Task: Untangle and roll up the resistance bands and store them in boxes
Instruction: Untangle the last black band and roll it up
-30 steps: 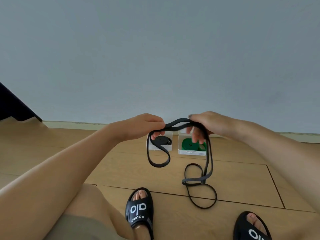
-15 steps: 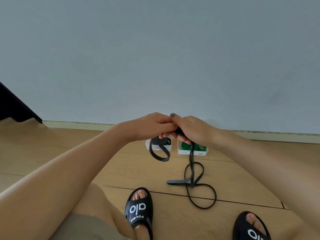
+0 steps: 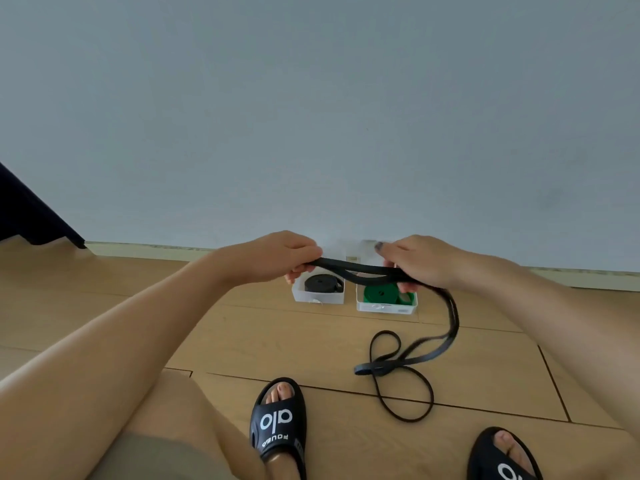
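A long black resistance band (image 3: pixel 363 273) is stretched flat between my left hand (image 3: pixel 282 256) and my right hand (image 3: pixel 414 261), both gripping it. From my right hand the band hangs down to the right and ends in loose loops (image 3: pixel 403 379) on the wooden floor. Behind my hands stand two white boxes by the wall. The left box (image 3: pixel 317 297) holds a rolled black band (image 3: pixel 322 283). The right box (image 3: pixel 386 306) holds a rolled green band (image 3: pixel 379 293), partly hidden by my right hand's fingers.
A grey wall with a baseboard (image 3: pixel 571 277) runs right behind the boxes. My feet in black slides (image 3: pixel 277 422) (image 3: pixel 504 457) rest on the floor near the band's loops. A dark object (image 3: pixel 27 216) stands at the far left.
My hands, pressed together half a second ago, have moved apart and pulled a doubled length of the band flat between them. The short loop under my left hand is gone; the floor loops shifted.
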Action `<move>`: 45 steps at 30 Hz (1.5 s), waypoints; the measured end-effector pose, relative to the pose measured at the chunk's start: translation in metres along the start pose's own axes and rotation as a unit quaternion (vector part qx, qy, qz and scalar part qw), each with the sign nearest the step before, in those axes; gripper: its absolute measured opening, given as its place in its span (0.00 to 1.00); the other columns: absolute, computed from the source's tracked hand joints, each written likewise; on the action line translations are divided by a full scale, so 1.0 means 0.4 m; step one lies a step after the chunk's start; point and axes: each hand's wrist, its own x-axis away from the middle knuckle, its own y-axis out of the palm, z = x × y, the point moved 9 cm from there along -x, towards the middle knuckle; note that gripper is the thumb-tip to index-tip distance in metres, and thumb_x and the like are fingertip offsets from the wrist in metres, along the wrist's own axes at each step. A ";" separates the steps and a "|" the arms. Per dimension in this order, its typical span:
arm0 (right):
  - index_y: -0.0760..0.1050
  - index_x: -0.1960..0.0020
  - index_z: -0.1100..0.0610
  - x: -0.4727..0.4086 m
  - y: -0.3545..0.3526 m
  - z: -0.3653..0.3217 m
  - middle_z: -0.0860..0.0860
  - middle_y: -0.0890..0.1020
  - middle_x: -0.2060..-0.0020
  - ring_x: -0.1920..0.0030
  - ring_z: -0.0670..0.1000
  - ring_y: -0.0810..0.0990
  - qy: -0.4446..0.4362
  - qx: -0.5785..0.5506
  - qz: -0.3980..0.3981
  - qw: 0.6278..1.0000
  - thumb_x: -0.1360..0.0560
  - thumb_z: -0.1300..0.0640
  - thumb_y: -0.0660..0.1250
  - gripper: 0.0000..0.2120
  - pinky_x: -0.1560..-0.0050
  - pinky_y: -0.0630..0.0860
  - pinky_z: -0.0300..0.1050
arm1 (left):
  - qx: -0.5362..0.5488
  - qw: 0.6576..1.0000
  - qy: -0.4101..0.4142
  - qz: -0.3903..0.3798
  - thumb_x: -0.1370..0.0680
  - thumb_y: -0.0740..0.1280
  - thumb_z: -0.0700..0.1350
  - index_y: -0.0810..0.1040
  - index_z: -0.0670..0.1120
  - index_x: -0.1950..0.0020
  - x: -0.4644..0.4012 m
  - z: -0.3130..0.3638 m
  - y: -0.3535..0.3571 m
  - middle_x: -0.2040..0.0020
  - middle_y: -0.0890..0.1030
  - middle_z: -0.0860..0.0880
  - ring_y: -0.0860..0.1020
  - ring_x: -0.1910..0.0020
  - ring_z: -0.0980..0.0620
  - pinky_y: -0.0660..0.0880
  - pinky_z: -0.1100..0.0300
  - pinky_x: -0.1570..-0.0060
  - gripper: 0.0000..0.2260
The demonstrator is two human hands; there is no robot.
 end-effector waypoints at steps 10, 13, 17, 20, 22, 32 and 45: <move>0.76 0.48 0.58 0.015 0.009 -0.140 0.56 0.84 0.55 0.56 0.55 0.85 -0.060 -0.259 0.093 0.960 0.14 0.47 0.59 0.16 0.51 0.83 0.52 | -0.023 0.994 0.033 0.097 0.17 0.62 0.57 0.80 0.45 0.62 -0.032 0.087 -0.022 0.73 0.78 0.54 0.72 0.75 0.58 0.71 0.63 0.67 0.20; 0.76 0.44 0.60 0.027 0.016 -0.153 0.57 0.85 0.53 0.50 0.58 0.86 -0.054 -0.284 0.091 0.953 0.15 0.46 0.61 0.17 0.46 0.84 0.56 | -0.039 0.987 0.033 0.151 0.20 0.66 0.55 0.81 0.46 0.63 -0.028 0.087 -0.049 0.70 0.81 0.50 0.75 0.74 0.57 0.74 0.63 0.68 0.17; 0.78 0.43 0.67 0.037 -0.003 -0.160 0.56 0.83 0.57 0.55 0.54 0.84 -0.043 -0.286 0.104 0.952 0.17 0.41 0.62 0.26 0.42 0.82 0.60 | -0.037 0.974 0.067 0.213 0.23 0.71 0.55 0.77 0.52 0.53 -0.009 0.118 -0.071 0.68 0.83 0.52 0.79 0.74 0.59 0.76 0.63 0.70 0.08; 0.76 0.46 0.56 0.048 -0.017 -0.162 0.51 0.84 0.52 0.50 0.53 0.85 -0.039 -0.265 0.134 0.954 0.22 0.34 0.65 0.24 0.42 0.82 0.58 | -0.054 0.972 0.089 0.213 0.25 0.71 0.55 0.75 0.49 0.53 0.001 0.145 -0.064 0.66 0.84 0.50 0.82 0.66 0.50 0.81 0.53 0.64 0.11; 0.76 0.48 0.52 0.053 -0.025 -0.167 0.50 0.85 0.53 0.50 0.52 0.85 -0.046 -0.264 0.156 0.951 0.24 0.35 0.68 0.21 0.41 0.81 0.57 | -0.056 0.971 0.094 0.212 0.27 0.71 0.53 0.77 0.47 0.55 0.008 0.158 -0.060 0.64 0.84 0.48 0.83 0.63 0.45 0.81 0.45 0.60 0.11; 0.82 0.47 0.61 0.056 -0.047 -0.141 0.54 0.89 0.55 0.51 0.55 0.88 -0.057 -0.348 0.140 0.925 0.30 0.34 0.70 0.30 0.41 0.83 0.55 | -0.008 0.973 0.106 0.204 0.25 0.73 0.54 0.81 0.49 0.55 0.017 0.162 -0.057 0.63 0.84 0.50 0.84 0.62 0.53 0.82 0.50 0.54 0.09; 0.84 0.51 0.62 0.063 -0.052 -0.143 0.57 0.89 0.58 0.55 0.55 0.89 -0.050 -0.411 0.139 0.900 0.20 0.50 0.70 0.14 0.46 0.85 0.52 | -0.046 0.961 0.129 0.239 0.26 0.75 0.54 0.79 0.43 0.60 0.001 0.166 -0.065 0.66 0.82 0.47 0.78 0.66 0.47 0.76 0.54 0.64 0.15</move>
